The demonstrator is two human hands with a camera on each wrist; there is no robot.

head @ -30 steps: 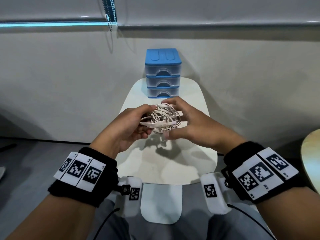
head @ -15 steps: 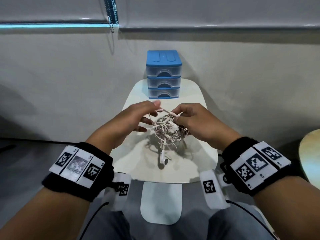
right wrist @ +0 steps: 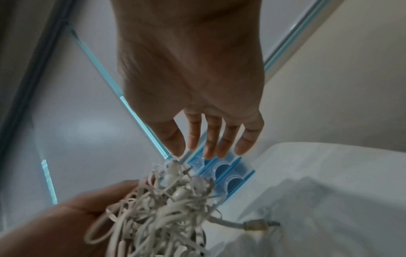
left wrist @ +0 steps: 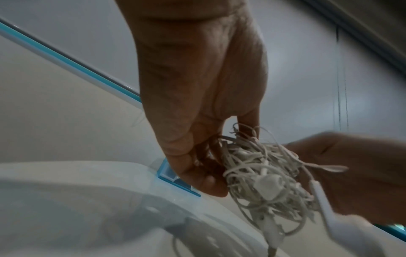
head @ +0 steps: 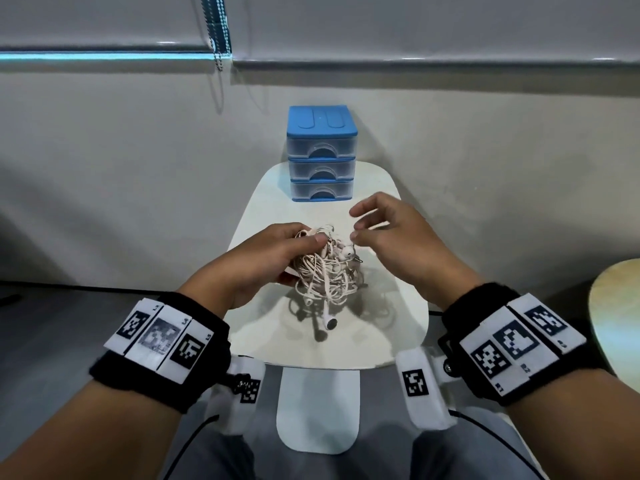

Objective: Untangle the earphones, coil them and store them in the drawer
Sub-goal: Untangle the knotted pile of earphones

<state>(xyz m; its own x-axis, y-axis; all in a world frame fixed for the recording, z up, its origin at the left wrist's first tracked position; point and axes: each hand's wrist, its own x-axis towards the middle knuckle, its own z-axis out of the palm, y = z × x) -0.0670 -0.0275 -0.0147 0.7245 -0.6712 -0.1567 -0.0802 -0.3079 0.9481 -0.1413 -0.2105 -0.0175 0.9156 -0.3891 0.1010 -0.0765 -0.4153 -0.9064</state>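
A tangled ball of white earphones [head: 327, 271] hangs over the small white table [head: 388, 327], one earbud [head: 329, 323] dangling below it. My left hand [head: 277, 254] grips the tangle from the left, thumb on top; the left wrist view shows its fingers curled into the cords [left wrist: 259, 173]. My right hand [head: 384, 233] hovers just right of the ball with fingers relaxed and spread, holding nothing [right wrist: 211, 139]. The blue three-drawer box [head: 321, 154] stands at the table's far edge, all drawers pushed in. The jack plug [right wrist: 257, 226] sticks out of the tangle.
The wall rises right behind the drawer box. A bead chain [head: 216, 32] hangs from the blind above. A second round table edge [head: 616, 320] shows at the far right. Grey floor lies on the left.
My right hand has let go of the cord it was pinching and has opened, moving right. The left hand has taken the tangle in its grip. The ball sits slightly lower.
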